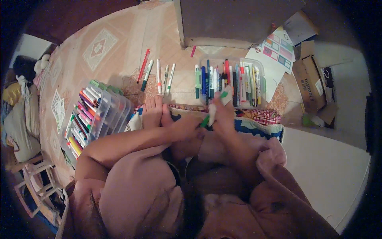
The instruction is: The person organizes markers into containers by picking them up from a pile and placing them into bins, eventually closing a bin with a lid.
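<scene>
Between my hands is a green marker [205, 121], its far green end sticking out above a crumpled white tissue [213, 112]. My right hand [224, 114] is closed round the tissue and the marker's middle. The near green end lies at the fingers of my left hand [187, 126], which are curled closed on it. Just beyond my right hand stands a clear plastic box [259, 65] holding a row of several markers. Loose on the floor, beyond my bare foot, lie a red pen [143, 65], a dark-green-capped marker [147, 75] and a few white-bodied markers [159, 76].
A second clear box [111, 115] with several coloured markers stands at left. A patterned cloth [262, 116] lies before the far box. Printed paper [274, 51] and an opened cardboard box [309, 81] are at far right, a white panel [324, 167] nearer. Piled cloth [22, 119] sits far left.
</scene>
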Tool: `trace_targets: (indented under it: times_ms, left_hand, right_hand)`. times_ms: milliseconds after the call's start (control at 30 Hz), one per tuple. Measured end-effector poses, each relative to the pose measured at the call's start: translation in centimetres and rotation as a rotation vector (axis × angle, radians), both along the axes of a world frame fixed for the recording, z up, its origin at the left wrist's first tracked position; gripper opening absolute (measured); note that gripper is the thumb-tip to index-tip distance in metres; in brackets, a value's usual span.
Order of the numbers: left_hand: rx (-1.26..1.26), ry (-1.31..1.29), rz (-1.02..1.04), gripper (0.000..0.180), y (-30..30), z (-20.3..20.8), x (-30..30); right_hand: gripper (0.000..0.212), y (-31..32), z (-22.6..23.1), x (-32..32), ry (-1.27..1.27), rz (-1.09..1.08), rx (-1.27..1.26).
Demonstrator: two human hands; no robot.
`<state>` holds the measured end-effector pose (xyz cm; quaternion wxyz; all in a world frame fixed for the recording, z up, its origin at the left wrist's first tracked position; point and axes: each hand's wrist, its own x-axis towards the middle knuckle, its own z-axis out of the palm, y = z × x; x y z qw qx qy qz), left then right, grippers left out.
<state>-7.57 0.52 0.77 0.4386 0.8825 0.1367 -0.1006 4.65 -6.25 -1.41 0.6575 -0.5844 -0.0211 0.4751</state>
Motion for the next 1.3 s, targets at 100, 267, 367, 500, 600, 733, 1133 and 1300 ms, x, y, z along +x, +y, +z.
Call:
trace_targets:
  times_ms: [100, 267, 367, 500, 600, 733, 1133, 1300]
  left_hand:
    - [-0.174, -0.085, 0.077, 0.024, -0.6, -1.8, -0.5]
    - [-1.114, 0.197, 0.286, 0.027, 0.5, 1.9, 0.7]
    - [-1.438, 0.113, 0.408, 0.027, 0.5, 0.9, 1.1]
    - [-1.219, 0.167, 0.344, 0.027, 0.5, -2.2, 0.8]
    - [-0.494, -0.131, 0.1, 0.024, 1.3, -1.6, 2.2]
    - [0.426, 0.079, 0.058, 0.022, 5.2, -2.8, 4.0]
    - [0.772, 0.571, 0.213, 0.021, 10.8, -6.7, 0.6]
    - [0.459, 0.227, 0.518, 0.025, 9.9, -5.8, 1.9]
  right_hand:
    - [0.021, 0.9, 0.4, 1.7, 0.082, -0.171, 0.096]
    - [0.028, 0.8, 0.3, 2.6, 0.395, 0.06, 0.33]
    - [0.024, 0.9, 1.5, 1.3, 0.473, 0.13, 0.346]
    - [0.022, 0.7, 1.1, 1.0, 0.108, 0.228, 0.077]
    - [0.025, 0.6, -0.1, 3.0, -0.089, 0.205, -0.067]
    - [0.023, 1.2, 0.6, 6.9, -0.283, 0.033, -0.154]
    - [0.034, 0.1, -8.1, 13.7, -1.183, 0.199, -0.402]
    - [0.029, 0.4, -7.8, 13.6, -0.906, 0.116, -0.294]
